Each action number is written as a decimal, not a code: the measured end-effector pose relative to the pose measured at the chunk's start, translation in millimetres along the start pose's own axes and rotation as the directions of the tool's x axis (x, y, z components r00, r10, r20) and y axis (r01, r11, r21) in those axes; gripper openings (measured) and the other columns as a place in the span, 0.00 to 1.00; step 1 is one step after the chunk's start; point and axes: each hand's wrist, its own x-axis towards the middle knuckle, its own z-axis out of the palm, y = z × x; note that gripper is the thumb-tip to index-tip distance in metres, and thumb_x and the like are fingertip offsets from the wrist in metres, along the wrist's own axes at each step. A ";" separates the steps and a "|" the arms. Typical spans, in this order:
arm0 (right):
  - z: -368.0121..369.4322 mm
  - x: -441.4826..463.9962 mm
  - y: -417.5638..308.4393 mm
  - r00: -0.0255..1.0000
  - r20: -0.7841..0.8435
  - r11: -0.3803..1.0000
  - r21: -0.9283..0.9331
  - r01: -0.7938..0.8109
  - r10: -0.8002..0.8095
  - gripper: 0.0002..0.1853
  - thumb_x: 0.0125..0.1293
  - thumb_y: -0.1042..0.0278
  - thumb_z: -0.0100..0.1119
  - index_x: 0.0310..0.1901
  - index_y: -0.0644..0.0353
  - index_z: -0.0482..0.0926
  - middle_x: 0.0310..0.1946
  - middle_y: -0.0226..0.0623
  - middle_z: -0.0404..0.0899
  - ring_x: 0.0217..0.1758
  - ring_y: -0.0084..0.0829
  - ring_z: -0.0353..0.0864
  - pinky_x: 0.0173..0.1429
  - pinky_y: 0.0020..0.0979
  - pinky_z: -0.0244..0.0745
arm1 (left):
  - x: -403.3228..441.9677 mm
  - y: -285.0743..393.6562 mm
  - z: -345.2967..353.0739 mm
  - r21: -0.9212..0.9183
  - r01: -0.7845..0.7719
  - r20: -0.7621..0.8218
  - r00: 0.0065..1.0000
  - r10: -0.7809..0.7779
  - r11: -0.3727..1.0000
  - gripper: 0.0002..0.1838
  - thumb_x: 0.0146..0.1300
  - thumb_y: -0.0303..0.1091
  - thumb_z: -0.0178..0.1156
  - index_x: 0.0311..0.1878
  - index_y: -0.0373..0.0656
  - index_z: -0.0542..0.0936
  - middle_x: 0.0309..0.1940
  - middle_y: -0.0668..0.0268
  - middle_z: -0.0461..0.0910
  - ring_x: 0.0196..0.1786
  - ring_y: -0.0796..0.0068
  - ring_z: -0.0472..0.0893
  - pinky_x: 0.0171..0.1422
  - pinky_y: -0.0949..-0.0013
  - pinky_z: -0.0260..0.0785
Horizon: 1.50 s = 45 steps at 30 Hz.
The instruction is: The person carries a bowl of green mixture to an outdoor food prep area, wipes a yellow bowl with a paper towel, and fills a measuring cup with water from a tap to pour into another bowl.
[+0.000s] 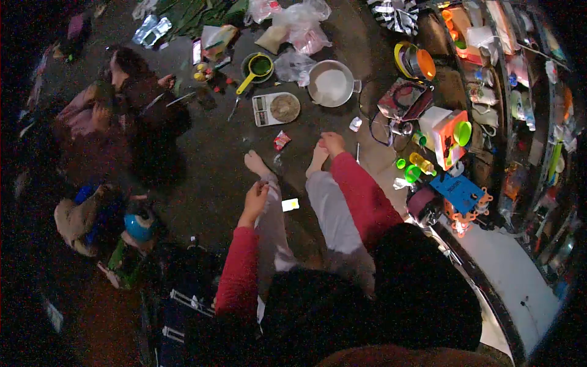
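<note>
My left hand (254,202) is at my left knee, its fingers curled together; whatever may be inside them is hidden. My right hand (333,144) is over my right foot (316,160), fingers bent and closed, and I cannot make out anything in it. Between my lower legs lies a small white and yellow card-like item (290,205). Ahead of my feet are a red packet (282,140) and a white kitchen scale (261,111) carrying a round dish of pale brown contents (285,108). Beyond and to the right stands a wide metal pan (356,85) with a whitish bottom.
A yellow-handled strainer (246,82) rests on a dark bowl behind the scale. Plastic bags (306,27) lie farther back. On the right are a blue board (458,192), a yellow bottle (422,163) and crowded shelves (504,92). Another person (116,116) sits at left, beside a blue ball-like object (139,226).
</note>
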 end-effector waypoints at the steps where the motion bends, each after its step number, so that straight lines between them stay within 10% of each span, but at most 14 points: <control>1: 6.7 23.7 -6.3 0.993 -0.002 0.989 0.092 -0.118 0.119 0.12 0.59 0.60 0.54 0.40 0.59 0.74 0.29 0.34 0.77 0.30 0.26 0.78 0.32 0.29 0.72 | 17.7 -9.4 4.4 0.000 -0.006 0.010 1.000 0.006 1.000 0.16 0.62 0.38 0.50 0.48 0.37 0.74 0.39 0.57 0.78 0.42 0.69 0.77 0.47 0.69 0.67; 9: 66.9 138.8 -17.2 0.908 -0.037 0.637 0.724 -0.263 0.417 0.17 0.58 0.58 0.56 0.42 0.62 0.71 0.35 0.39 0.75 0.37 0.32 0.76 0.38 0.37 0.73 | 87.1 -45.0 68.6 -0.388 -0.036 0.019 0.999 0.047 0.921 0.16 0.64 0.35 0.50 0.50 0.35 0.71 0.44 0.61 0.76 0.47 0.72 0.74 0.54 0.72 0.63; 13: 80.3 181.2 1.5 0.910 -0.161 0.702 0.692 -0.171 0.381 0.18 0.58 0.58 0.56 0.40 0.66 0.71 0.31 0.42 0.76 0.33 0.35 0.78 0.36 0.37 0.75 | 83.0 9.1 69.2 -0.126 0.046 0.076 0.996 -0.037 0.991 0.16 0.65 0.36 0.49 0.51 0.35 0.70 0.45 0.59 0.76 0.48 0.71 0.73 0.54 0.72 0.63; 16: 87.9 213.2 37.3 0.883 -0.373 0.866 0.494 -0.071 0.286 0.16 0.58 0.57 0.54 0.32 0.65 0.75 0.25 0.40 0.77 0.27 0.34 0.79 0.33 0.33 0.75 | 88.4 17.8 74.0 -0.006 -0.031 0.041 0.999 0.031 0.999 0.16 0.64 0.35 0.50 0.52 0.35 0.70 0.46 0.58 0.75 0.49 0.71 0.73 0.54 0.71 0.63; 19: 76.1 176.7 3.2 0.696 -0.718 0.989 -0.096 -0.115 0.011 0.16 0.57 0.59 0.51 0.20 0.63 0.77 0.25 0.45 0.79 0.27 0.43 0.78 0.35 0.38 0.73 | 98.4 -4.7 78.1 -0.025 -0.047 0.056 0.997 0.048 0.999 0.19 0.64 0.36 0.50 0.53 0.33 0.69 0.47 0.55 0.74 0.51 0.69 0.73 0.55 0.70 0.64; 27: 14.8 157.2 -30.1 0.616 -0.765 0.982 -0.149 0.114 -0.187 0.12 0.57 0.61 0.54 0.34 0.63 0.74 0.29 0.49 0.78 0.33 0.49 0.78 0.37 0.44 0.71 | 102.8 -0.2 94.7 -0.017 -0.075 0.079 0.994 0.076 0.997 0.20 0.64 0.39 0.51 0.53 0.34 0.69 0.48 0.53 0.74 0.51 0.66 0.74 0.55 0.69 0.64; 30: -14.3 154.3 -52.8 0.658 -0.699 0.959 -0.240 0.152 -0.279 0.11 0.57 0.62 0.52 0.32 0.63 0.73 0.28 0.49 0.77 0.32 0.49 0.77 0.36 0.44 0.71 | 102.7 10.2 99.0 -0.005 -0.080 0.086 0.993 0.080 0.997 0.20 0.64 0.38 0.51 0.53 0.34 0.69 0.48 0.53 0.74 0.51 0.65 0.74 0.55 0.69 0.64; 33: -29.8 176.2 -65.1 0.685 -0.319 0.645 -0.709 0.286 -0.655 0.07 0.56 0.66 0.51 0.31 0.58 0.75 0.27 0.44 0.77 0.32 0.45 0.77 0.38 0.41 0.71 | 104.1 18.1 102.2 0.038 -0.111 0.081 0.991 0.108 0.993 0.19 0.64 0.38 0.51 0.53 0.34 0.69 0.48 0.54 0.74 0.51 0.66 0.74 0.55 0.69 0.64; 36: -25.7 194.3 -69.6 0.705 0.054 0.309 -0.873 0.377 -0.707 0.06 0.54 0.69 0.49 0.30 0.57 0.77 0.28 0.42 0.77 0.33 0.43 0.78 0.38 0.40 0.73 | 108.8 15.5 102.9 0.013 -0.120 0.094 0.988 0.119 0.993 0.19 0.64 0.37 0.50 0.53 0.34 0.69 0.47 0.55 0.74 0.51 0.67 0.73 0.55 0.69 0.63; 43: -24.6 195.7 -70.1 0.714 0.186 0.184 -0.895 0.407 -0.676 0.07 0.54 0.68 0.49 0.29 0.58 0.78 0.28 0.42 0.77 0.34 0.43 0.78 0.38 0.41 0.73 | 107.3 28.4 103.9 -0.041 -0.082 0.070 0.994 0.085 0.996 0.17 0.65 0.36 0.50 0.52 0.35 0.70 0.48 0.58 0.74 0.51 0.71 0.72 0.57 0.70 0.61; 45: -34.8 179.9 -68.0 0.682 -0.161 0.582 -0.679 0.447 -0.713 0.10 0.55 0.63 0.51 0.29 0.60 0.77 0.28 0.44 0.78 0.33 0.45 0.78 0.38 0.42 0.71 | 114.4 4.7 108.7 -0.093 -0.095 0.084 0.991 0.103 0.991 0.17 0.65 0.36 0.49 0.52 0.35 0.70 0.47 0.59 0.74 0.51 0.71 0.72 0.56 0.71 0.61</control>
